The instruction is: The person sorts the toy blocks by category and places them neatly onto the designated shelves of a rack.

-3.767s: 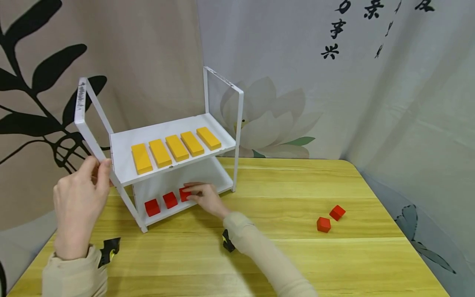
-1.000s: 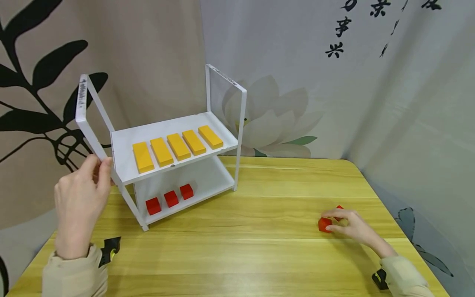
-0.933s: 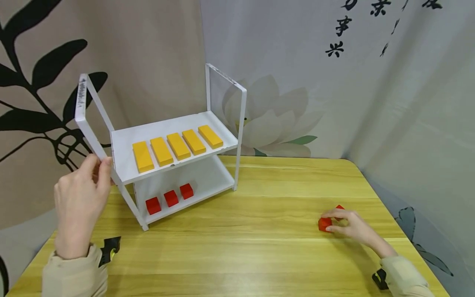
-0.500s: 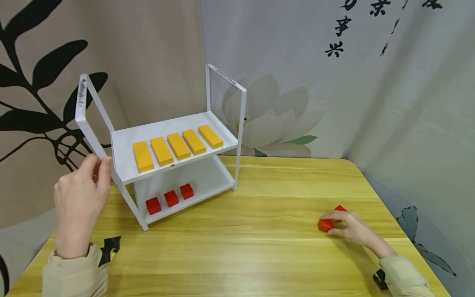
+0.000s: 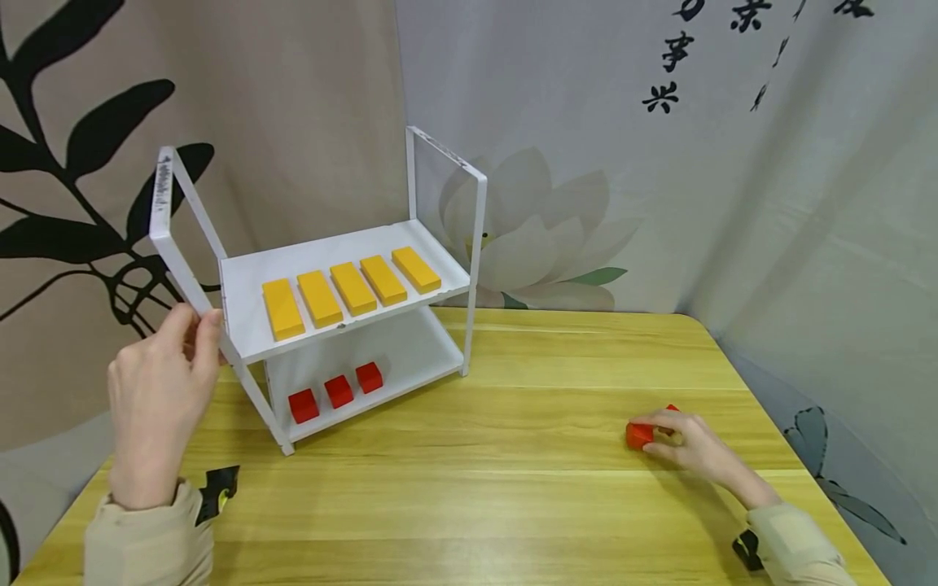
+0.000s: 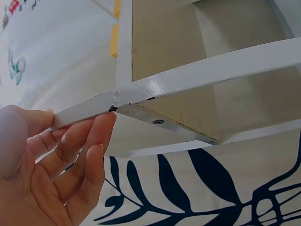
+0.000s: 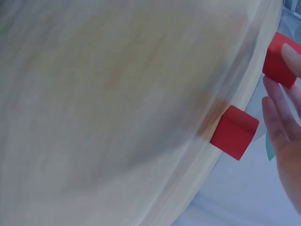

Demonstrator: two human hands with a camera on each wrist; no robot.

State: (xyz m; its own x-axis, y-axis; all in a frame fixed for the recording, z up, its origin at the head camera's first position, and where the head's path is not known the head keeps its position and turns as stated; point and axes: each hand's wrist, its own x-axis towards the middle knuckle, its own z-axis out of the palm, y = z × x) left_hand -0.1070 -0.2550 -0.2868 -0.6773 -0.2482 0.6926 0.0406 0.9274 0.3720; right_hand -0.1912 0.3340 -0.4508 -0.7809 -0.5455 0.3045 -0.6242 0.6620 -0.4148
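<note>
My left hand (image 5: 161, 399) grips the left side post of a white two-tier rack (image 5: 344, 244); in the left wrist view thumb and fingers pinch the white bar (image 6: 87, 109). At the right of the table, my right hand (image 5: 692, 443) pinches a red cube (image 5: 639, 435) between thumb and fingers, seen also as the held cube (image 7: 277, 63) in the right wrist view. A second red cube (image 7: 234, 132) rests on the table beside it, mostly hidden behind that hand in the head view. Several yellow blocks (image 5: 352, 290) lie in a row on the rack's upper shelf.
Three red cubes (image 5: 339, 391) sit in a row at the left of the lower shelf, whose right part is bare white. The wooden table (image 5: 498, 488) stretches between rack and right hand. Printed curtains (image 5: 557, 98) hang behind.
My right hand has gone from the third red cube on the lower shelf to the table's right, and now pinches another red cube, shifted slightly. My left hand keeps its grip on the rack.
</note>
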